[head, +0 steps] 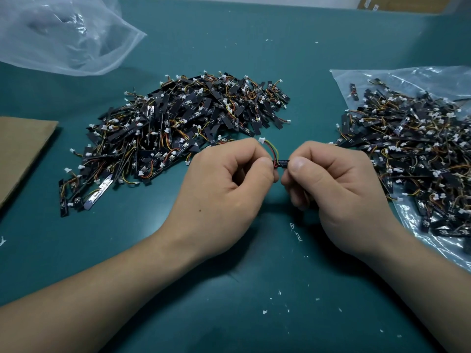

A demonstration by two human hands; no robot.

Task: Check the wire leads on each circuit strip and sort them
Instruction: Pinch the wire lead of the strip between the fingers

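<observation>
1. The circuit strip (283, 163) is held between the two sets of fingertips, its long axis running left to right.
2. The left hand (229, 184) pinches the wired end and the right hand (339, 184) pinches the other end, with fingers curled.
3. The wire leads (272, 151) arc up over the left fingertips, and the white connector (262, 140) points left.

Teal work mat (229, 47) flecked with white scraps (265, 312), brown cardboard sheet (23, 149) at left edge

teal table (305, 72) | strip pile (178, 123) ctr | 2nd pile (413, 154) on bag (433, 77) R | cardboard (20, 149) L
</observation>
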